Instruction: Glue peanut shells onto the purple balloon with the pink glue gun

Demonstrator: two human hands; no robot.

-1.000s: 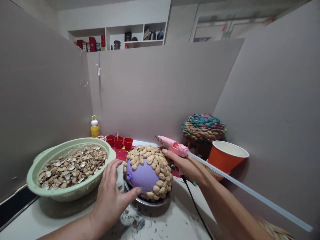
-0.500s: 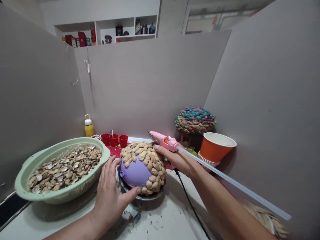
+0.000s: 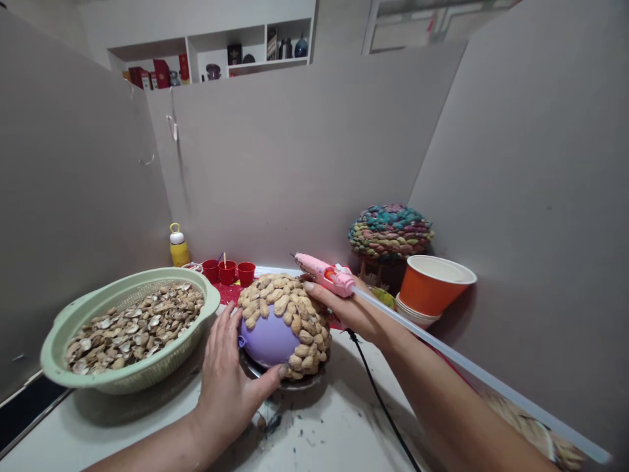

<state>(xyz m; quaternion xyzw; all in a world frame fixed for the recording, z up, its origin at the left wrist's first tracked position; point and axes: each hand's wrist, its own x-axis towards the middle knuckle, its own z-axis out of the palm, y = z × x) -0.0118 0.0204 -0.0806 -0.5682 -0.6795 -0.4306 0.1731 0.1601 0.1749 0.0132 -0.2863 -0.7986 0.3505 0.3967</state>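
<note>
A purple balloon (image 3: 269, 337) with its knot facing left rests in a shallow metal bowl (image 3: 295, 385). Peanut shells (image 3: 299, 321) cover its top and right side; the front left shows bare purple. My left hand (image 3: 230, 373) grips the balloon's left side, its fingers spread at the back and the thumb at the lower front. In my right hand (image 3: 344, 308) is a pink hot glue gun (image 3: 327, 274), its nozzle pointing up and left above the shells. That hand's thumb reaches the top right of the balloon. A long clear glue stick (image 3: 442, 351) sticks out of the gun's rear.
A green colander (image 3: 54, 354) of loose shells stands on the left. Behind are a yellow bottle (image 3: 179, 252) and small red cups (image 3: 227, 272). An orange paper bucket (image 3: 427, 292) and a colourful shell-covered piece (image 3: 390, 233) stand at the right. A black cord (image 3: 376, 393) crosses the white table.
The view has shifted slightly, so things sit a little further right. Both hands keep their places on the balloon and the glue gun, with hardly any movement.
</note>
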